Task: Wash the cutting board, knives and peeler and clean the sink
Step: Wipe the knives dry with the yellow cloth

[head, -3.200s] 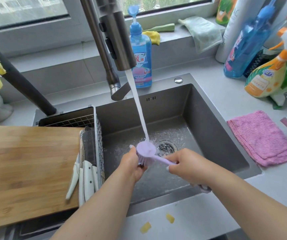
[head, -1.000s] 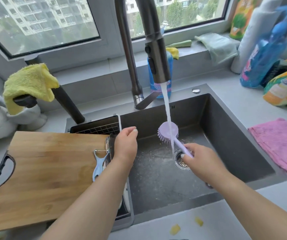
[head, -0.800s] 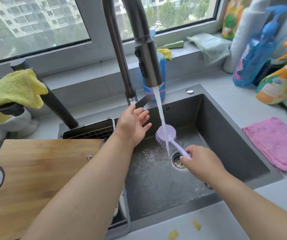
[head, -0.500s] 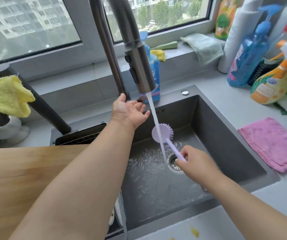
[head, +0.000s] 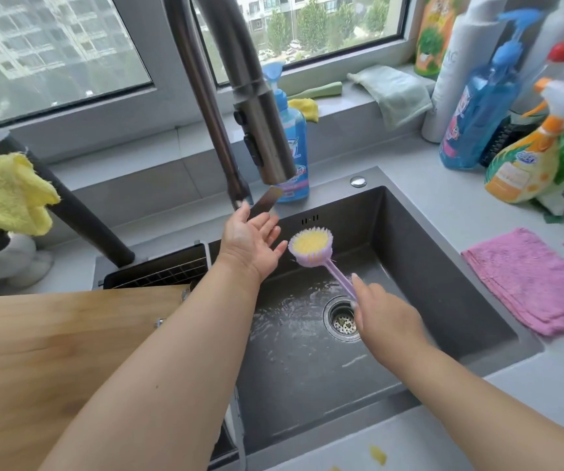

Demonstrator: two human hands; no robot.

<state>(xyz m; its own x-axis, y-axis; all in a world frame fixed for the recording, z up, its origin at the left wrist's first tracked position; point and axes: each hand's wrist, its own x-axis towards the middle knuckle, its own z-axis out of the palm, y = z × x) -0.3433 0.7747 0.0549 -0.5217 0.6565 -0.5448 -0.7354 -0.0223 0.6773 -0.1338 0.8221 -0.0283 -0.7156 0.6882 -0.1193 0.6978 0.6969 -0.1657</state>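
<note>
My right hand (head: pixel 384 314) grips the handle of a purple dish brush (head: pixel 311 249) over the wet dark sink (head: pixel 443 283); its yellow bristle face is turned up. My left hand (head: pixel 251 241) reaches out with straight fingers, just below the flat tap lever (head: pixel 265 202) of the steel faucet (head: pixel 256 107). No water runs from the spout. The wooden cutting board (head: pixel 52 351) lies across the drainer at the left. My left arm hides the knives and peeler.
A wire drainer basket (head: pixel 158 275) sits left of the sink. A blue soap bottle (head: pixel 292 144) stands behind the faucet. Spray bottles (head: pixel 525 158) crowd the right back. A pink cloth (head: pixel 532 280) lies right of the sink. Yellow scraps (head: pixel 377 455) lie on the front counter.
The water stream has stopped. My left hand moved from the brush up to the tap lever. The brush has been turned so that its bristles face up.
</note>
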